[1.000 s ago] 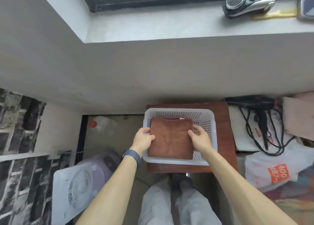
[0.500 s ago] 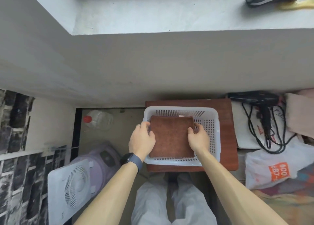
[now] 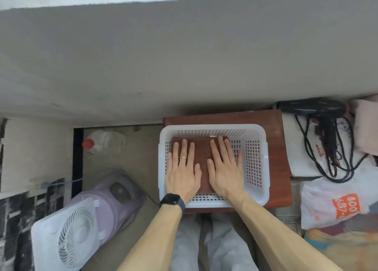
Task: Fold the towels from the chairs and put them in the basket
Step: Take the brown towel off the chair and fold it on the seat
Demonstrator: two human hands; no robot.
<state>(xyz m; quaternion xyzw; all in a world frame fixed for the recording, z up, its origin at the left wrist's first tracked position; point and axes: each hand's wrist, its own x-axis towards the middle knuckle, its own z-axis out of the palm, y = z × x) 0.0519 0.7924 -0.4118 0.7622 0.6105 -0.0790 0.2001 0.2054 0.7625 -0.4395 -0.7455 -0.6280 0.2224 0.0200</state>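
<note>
Left hand [image 3: 182, 171] and right hand [image 3: 224, 168] flat (fingers spread) on basketed towel [image 3: 201, 151].

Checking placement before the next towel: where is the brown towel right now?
In the head view the brown towel lies folded inside the white basket, toward its left side, with the left hand and right hand flat on it.

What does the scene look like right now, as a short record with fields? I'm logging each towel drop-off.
towel: brown towel, folded, lying flat inside the basket
basket: white perforated basket on a reddish-brown wooden surface
left hand: left hand open, palm down on the towel
right hand: right hand open, palm down on the towel
nearby right: black hair dryer with cord
nearby left: white fan on the floor
</note>
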